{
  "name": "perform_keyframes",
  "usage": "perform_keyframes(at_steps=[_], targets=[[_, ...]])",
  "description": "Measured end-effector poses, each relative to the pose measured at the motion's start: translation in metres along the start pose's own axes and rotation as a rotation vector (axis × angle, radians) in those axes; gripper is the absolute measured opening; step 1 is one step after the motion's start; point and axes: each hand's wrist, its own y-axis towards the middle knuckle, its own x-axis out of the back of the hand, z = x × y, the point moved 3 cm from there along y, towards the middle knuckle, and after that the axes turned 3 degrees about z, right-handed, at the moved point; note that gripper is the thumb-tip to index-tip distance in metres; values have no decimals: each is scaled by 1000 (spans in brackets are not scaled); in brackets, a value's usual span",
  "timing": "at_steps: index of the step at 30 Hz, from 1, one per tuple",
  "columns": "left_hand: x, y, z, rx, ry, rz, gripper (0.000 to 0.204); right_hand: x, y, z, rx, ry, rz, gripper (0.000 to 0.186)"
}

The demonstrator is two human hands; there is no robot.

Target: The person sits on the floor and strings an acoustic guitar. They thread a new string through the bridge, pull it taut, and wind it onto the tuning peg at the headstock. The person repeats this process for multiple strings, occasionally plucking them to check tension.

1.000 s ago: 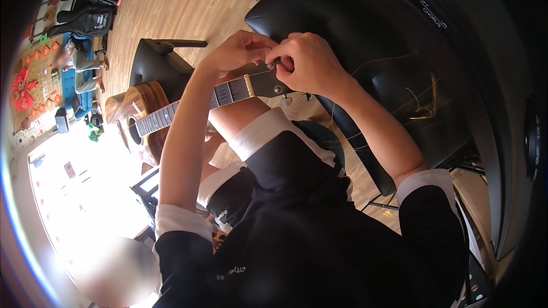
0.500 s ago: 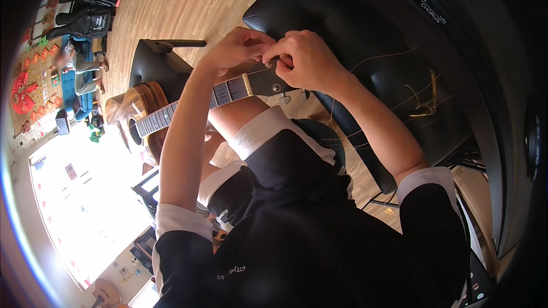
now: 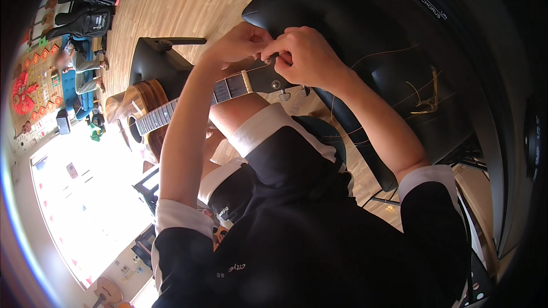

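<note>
The guitar (image 3: 230,89) lies across the person's lap, its body (image 3: 149,96) to the left, its neck running right and slightly far to a dark headstock (image 3: 261,83). Both hands are at the headstock's far edge. The left hand (image 3: 242,44) is just beyond the neck, left of the right hand (image 3: 308,57), which covers part of the headstock's far right side.

One guitar rests there, with one round sound hole (image 3: 136,129) and one pale nut (image 3: 246,81) in sight. Two string posts (image 3: 276,84) show, one of them right by the right hand's fingers; two silver tuning knobs (image 3: 284,96) stick out on the near edge. Several thin loose strings (image 3: 394,51) trail to the right over one black padded seat (image 3: 308,0), too fine to count surely. One yellow string bundle (image 3: 427,108) lies on that seat, beyond the right forearm. One black chair (image 3: 157,63) stands left of the hands; one seated person (image 3: 85,74) is far left on a blue sofa.

The forearms reach away from the body and lean inward, so the hands nearly meet. The left fingers are bent and drawn together; the right fingers are curled in with the thumb. I cannot tell what, if anything, either hand pinches.
</note>
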Motion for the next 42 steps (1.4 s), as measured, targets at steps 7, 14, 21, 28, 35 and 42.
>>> perform_keyframes(at_steps=[7,14,21,28,35,42], targets=[[-2,-3,-9,-23,-43,17,21,0,-1,-2,-8,19,-11,22],[3,0,13,27,-25,-48,18,1,1,3,-21,0,33,23],[-4,-9,-6,-67,-104,-58,15,0,0,-2,-46,-5,43,23],[0,3,22,110,-154,-53,23,-3,-1,-1,27,15,-35,22],[-12,-11,-4,-39,-380,51,34,-1,-1,-3,-49,11,34,21],[-9,-11,5,-70,-470,49,33,0,1,1,-44,22,38,19]])
